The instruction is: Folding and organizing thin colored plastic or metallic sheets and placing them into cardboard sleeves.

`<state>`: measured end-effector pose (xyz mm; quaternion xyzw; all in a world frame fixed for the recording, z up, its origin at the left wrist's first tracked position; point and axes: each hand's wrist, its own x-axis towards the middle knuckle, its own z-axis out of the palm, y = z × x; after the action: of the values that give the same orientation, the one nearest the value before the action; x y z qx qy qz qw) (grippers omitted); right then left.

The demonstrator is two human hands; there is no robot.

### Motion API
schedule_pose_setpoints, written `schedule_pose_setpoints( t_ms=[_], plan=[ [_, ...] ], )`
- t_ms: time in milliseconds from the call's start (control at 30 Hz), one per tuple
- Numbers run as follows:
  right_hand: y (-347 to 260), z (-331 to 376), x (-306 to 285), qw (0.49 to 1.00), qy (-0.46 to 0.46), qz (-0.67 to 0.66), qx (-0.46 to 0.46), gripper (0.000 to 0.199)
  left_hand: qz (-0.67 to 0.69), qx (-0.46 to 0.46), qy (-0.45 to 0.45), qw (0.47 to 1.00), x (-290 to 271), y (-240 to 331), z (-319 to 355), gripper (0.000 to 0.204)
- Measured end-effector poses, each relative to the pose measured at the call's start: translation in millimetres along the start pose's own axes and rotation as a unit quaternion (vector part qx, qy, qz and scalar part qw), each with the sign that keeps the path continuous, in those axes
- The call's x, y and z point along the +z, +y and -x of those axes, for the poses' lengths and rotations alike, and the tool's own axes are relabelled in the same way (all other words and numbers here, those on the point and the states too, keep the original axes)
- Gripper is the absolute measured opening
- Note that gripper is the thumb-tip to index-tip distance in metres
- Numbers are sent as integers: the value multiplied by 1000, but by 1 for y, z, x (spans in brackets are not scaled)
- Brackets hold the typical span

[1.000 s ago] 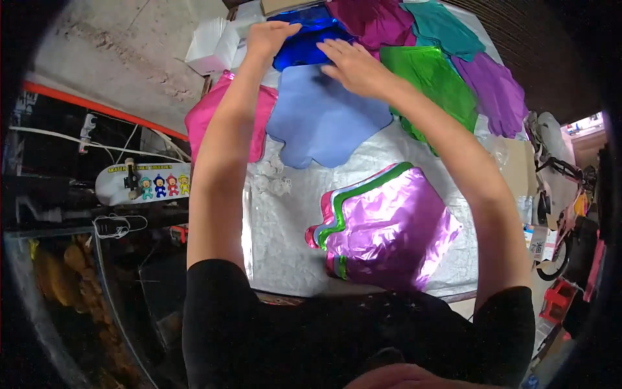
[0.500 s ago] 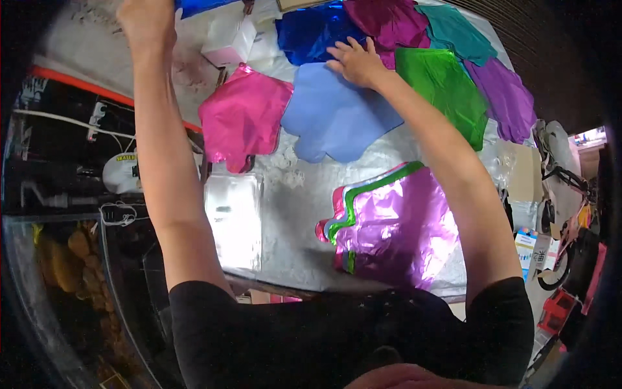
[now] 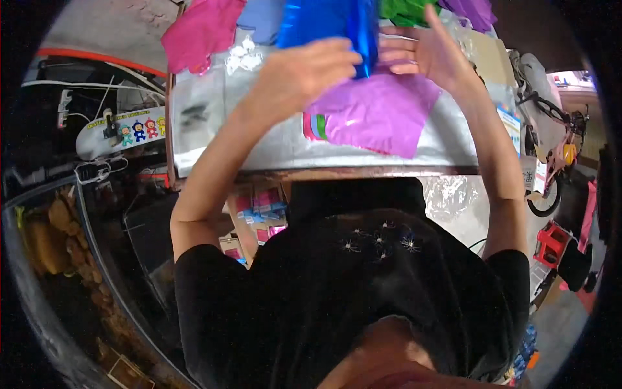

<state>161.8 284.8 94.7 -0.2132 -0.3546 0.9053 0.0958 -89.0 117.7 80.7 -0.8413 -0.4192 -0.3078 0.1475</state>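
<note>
A shiny blue foil sheet (image 3: 317,24), shaped like a flat, uninflated balloon, hangs over the far part of a stack on the table. My left hand (image 3: 304,74) lies across its lower left part, fingers together on the foil and thumb hidden. At the sheet's right edge is my right hand (image 3: 431,58), fingers spread and thumb raised. Below both hands lies the stack, topped by a purple foil sheet (image 3: 382,117). Green, blue and pink edges peek out at its left side.
A magenta foil sheet (image 3: 201,32), a pale blue one (image 3: 259,19), a green one (image 3: 411,10) and a violet one (image 3: 476,11) lie farther back. The silver-covered table (image 3: 259,152) ends just before my body. A clear plastic packet (image 3: 194,120) lies at left; a bicycle (image 3: 551,117) stands at right.
Both hands have come back toward me from the far side of the table. The blue foil sheet is now over the purple stack. My head view has shifted nearer my body.
</note>
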Motion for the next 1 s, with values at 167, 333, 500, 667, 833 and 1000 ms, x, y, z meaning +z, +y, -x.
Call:
schedule_pose_setpoints(
  t_ms=[167, 333, 500, 667, 833, 1000],
  plan=[
    [30, 59, -19, 976, 183, 118, -24, 52, 45, 56, -89, 993, 17, 58, 33, 21],
    [79, 65, -87, 924, 287, 244, -63, 38, 64, 50, -86, 993, 26, 70, 57, 21],
    [99, 86, -63, 937, 279, 196, -73, 27, 84, -116, -28, 989, 6, 79, 101, 23],
    [121, 103, -44, 917, 335, 210, -55, 26, 90, -276, -27, 957, -8, 108, 108, 27],
    [127, 99, -19, 916, 340, 190, -94, 26, 80, -282, -19, 956, -1, 121, 92, 28],
    [103, 113, 1, 788, 385, 479, 33, 23, 76, -266, -27, 961, 6, 110, 98, 26]
  ],
)
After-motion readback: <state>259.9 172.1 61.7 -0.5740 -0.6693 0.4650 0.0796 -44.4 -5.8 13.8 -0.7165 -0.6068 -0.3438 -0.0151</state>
